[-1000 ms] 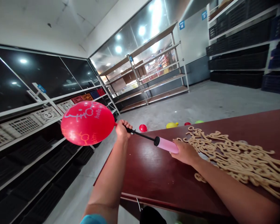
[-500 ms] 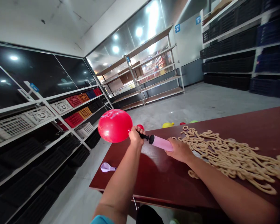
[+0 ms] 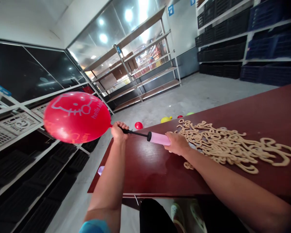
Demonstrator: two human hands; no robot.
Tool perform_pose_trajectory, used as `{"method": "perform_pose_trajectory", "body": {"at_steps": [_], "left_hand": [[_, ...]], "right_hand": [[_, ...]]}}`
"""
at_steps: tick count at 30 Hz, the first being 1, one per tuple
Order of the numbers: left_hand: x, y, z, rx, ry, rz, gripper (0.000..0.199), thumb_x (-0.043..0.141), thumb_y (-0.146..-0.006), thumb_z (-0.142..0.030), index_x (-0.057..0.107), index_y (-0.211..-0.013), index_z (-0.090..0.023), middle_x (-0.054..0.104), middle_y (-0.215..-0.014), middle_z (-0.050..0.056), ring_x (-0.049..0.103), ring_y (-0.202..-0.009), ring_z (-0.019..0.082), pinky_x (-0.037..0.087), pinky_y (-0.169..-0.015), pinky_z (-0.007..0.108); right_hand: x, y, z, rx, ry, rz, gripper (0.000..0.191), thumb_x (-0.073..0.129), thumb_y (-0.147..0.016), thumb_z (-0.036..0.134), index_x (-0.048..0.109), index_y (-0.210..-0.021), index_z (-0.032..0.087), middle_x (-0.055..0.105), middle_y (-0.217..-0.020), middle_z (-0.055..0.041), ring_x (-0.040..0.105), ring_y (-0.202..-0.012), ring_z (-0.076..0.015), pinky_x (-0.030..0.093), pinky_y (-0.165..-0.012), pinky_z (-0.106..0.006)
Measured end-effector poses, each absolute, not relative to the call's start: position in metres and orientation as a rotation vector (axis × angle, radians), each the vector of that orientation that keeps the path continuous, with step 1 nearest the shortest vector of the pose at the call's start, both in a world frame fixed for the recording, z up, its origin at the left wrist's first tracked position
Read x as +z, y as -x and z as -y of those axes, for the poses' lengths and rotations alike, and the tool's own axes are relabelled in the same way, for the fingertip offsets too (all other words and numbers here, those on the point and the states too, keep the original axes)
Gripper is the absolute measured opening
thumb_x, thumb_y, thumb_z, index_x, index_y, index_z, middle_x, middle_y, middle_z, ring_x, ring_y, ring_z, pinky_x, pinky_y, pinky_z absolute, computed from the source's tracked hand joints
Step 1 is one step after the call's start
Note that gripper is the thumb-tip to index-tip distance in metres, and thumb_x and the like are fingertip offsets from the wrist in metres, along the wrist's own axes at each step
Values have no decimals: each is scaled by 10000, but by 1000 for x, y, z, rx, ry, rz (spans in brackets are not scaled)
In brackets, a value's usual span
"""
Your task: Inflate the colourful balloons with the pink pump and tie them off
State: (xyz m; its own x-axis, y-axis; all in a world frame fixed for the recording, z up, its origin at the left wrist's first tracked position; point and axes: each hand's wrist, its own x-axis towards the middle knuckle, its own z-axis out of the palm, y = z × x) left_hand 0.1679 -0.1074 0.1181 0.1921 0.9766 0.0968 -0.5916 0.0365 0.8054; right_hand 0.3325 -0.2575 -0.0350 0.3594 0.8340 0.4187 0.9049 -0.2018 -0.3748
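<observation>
A big red balloon [image 3: 77,117] with pale cartoon print and lettering hangs in the air at the left, plumped with air. My left hand [image 3: 119,130] is closed around its neck and the black end of a hand balloon pump [image 3: 160,138]. From there a thin black rod runs to the pump's pink barrel, which my right hand [image 3: 178,143] grips with wrapped fingers. Both hands are above a dark red table [image 3: 145,174]. Part of a deflated lilac balloon [image 3: 101,170] shows on the table beyond my left forearm.
Beige rope-like strands [image 3: 228,145] lie heaped on the table's right side. On the floor behind are a small red balloon [image 3: 138,125] and a yellow balloon [image 3: 165,120]. Shelves with crates [image 3: 18,124] stand at left; a metal rack [image 3: 140,64] stands at the back.
The red balloon has grown much larger. My hands have drawn further apart, so more of the pump's black rod shows. The view has shifted, and my left forearm now covers much of the lilac balloon.
</observation>
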Motion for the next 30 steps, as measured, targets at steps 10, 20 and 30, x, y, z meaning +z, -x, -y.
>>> {"method": "perform_pose_trajectory", "body": {"at_steps": [10, 20, 30], "left_hand": [[62, -211, 139, 1194, -771, -604, 185, 406, -645, -99, 257, -583, -189, 214, -483, -62, 263, -369, 61, 242, -400, 215], [149, -163, 112, 1317, -938, -516, 157, 368, -679, -90, 276, -598, -188, 206, -490, -57, 250, -357, 67, 229, -387, 214], [82, -189, 129, 1249, -763, -574, 152, 373, -653, -84, 271, -603, -184, 202, -498, -63, 260, -366, 57, 234, -402, 201]], "right_hand": [[-39, -331, 256, -110, 2081, 1516, 343, 581, -655, 396, 509, -939, 216, 604, -846, -49, 568, -759, -206, 342, -610, -288], [-32, -336, 256, -181, 1978, 1466, 312, 551, -663, 356, 498, -935, 213, 601, -815, -44, 557, -729, -206, 344, -584, -301], [-28, -331, 262, -251, 2077, 1536, 275, 584, -678, 302, 490, -912, 194, 601, -876, -76, 538, -830, -226, 343, -724, -319]]}}
